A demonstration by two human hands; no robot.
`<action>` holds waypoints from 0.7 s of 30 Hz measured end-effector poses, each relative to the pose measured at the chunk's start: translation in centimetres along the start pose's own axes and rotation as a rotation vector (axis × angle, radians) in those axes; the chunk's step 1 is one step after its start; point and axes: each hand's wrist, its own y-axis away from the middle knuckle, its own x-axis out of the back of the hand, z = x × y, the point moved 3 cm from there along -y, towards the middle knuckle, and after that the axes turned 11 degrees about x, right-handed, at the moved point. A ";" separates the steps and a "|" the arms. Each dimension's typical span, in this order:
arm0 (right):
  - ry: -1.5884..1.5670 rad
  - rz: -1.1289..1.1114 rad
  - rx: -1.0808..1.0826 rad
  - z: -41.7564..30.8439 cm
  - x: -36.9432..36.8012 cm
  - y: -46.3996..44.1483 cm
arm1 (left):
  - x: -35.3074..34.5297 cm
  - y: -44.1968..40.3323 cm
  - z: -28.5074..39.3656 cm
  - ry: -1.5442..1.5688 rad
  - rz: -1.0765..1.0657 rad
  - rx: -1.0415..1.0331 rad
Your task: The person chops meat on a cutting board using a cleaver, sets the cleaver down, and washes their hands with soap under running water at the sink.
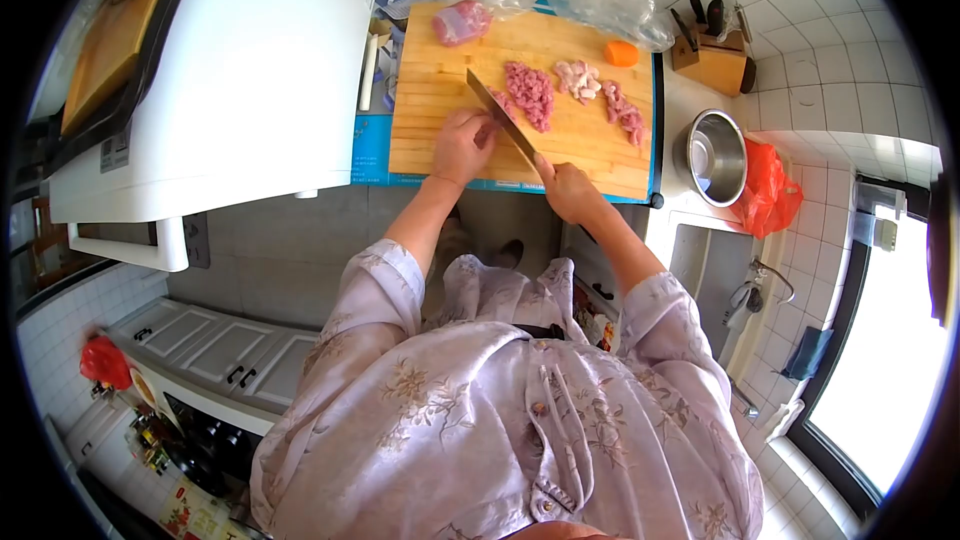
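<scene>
My right hand [574, 192] is wrapped round the handle of a kitchen knife [508, 126], whose blade slants up and left over the wooden cutting board [430, 60]. Beside the blade, my left hand [464, 146] has its fingers curled on a piece of raw meat, mostly hidden under them. Just right of the blade lies a pile of diced meat [530, 95]. Farther right are pale diced pieces [578, 80] and another heap of cut meat [624, 114]. An orange carrot piece [621, 53] sits near the board's far right corner, and a larger chunk of meat [462, 23] at the far left.
Clear plastic bags [620, 10] lie behind the board. A knife block [712, 62], a steel bowl [716, 157] and a red plastic bag [768, 190] stand to the right, near the sink [705, 258]. A white refrigerator [270, 70] borders the left side.
</scene>
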 end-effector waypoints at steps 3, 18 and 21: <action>-0.006 0.113 0.205 -2.2 0.2 -2.2 | -0.2 0.2 0.2 0.017 0.006 0.046; -0.172 0.098 -0.020 0.7 0.1 2.2 | 0.0 0.1 0.3 0.037 0.109 0.084; -0.140 0.049 -0.021 0.0 0.2 2.9 | 0.1 0.2 0.2 0.072 0.141 0.088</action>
